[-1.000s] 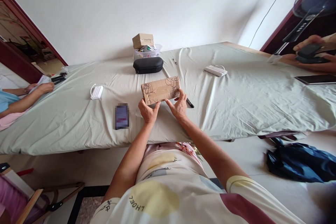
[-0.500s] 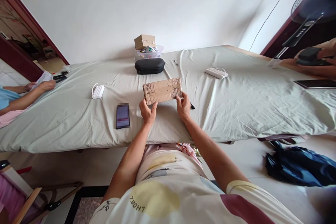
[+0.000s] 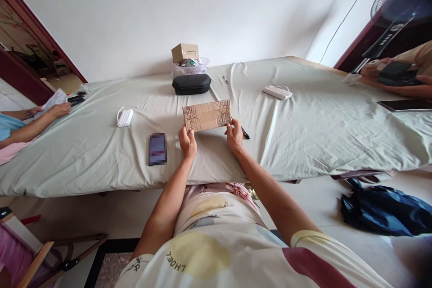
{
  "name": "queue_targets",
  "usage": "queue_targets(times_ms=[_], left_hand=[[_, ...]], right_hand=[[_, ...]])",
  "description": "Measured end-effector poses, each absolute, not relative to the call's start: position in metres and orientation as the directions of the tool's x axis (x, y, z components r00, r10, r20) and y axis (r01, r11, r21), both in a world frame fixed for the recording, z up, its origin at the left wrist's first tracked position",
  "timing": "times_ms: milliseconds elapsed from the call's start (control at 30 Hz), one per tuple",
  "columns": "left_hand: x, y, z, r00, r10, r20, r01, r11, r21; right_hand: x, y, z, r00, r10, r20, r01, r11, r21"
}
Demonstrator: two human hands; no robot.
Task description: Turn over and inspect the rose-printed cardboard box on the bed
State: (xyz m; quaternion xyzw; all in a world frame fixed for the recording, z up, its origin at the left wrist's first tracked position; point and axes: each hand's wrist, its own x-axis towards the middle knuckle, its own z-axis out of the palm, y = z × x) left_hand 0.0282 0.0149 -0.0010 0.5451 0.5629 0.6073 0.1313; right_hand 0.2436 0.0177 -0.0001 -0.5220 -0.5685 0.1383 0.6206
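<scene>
A: In the head view, where's the cardboard piece (image 3: 207, 116)?

B: In front of the person, above the covered bench (image 3: 101, 155), nearer than the black case (image 3: 191, 84). Whether its far edge touches down, I can't tell.

A: How would it handle?

B: Light and fairly stiff, I'd judge, with a grippy corrugated face; a hard pinch could crease it. Holding near both lower corners should keep it level.

A: And the hands?

B: The left hand (image 3: 188, 141) is curled nearly closed at the lower left corner, thumb in front. The right hand (image 3: 235, 136) pinches the lower right corner likewise, just beside a black pen (image 3: 245, 133). The fingers behind are mostly hidden.
</scene>
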Motion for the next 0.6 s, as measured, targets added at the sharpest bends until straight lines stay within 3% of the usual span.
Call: queue_targets(times_ms=[167,367,600], left_hand=[[0.027,0.013,0.002,-0.364,0.789,0.495,0.44,-0.322,0.838],[0.027,0.009,0.004,-0.333,0.7,0.631,0.516,-0.425,0.744],[0.033,-0.001,0.007,-0.072,0.65,0.757,0.575,-0.593,0.564]], right_hand=[[0.243,0.017,0.002,0.32,0.772,0.549,0.419,0.404,-0.813],[0.244,0.017,0.004,0.362,0.8,0.479,0.375,0.346,-0.86],[0.247,0.018,0.004,0.355,0.872,0.337,0.124,0.314,-0.941]])
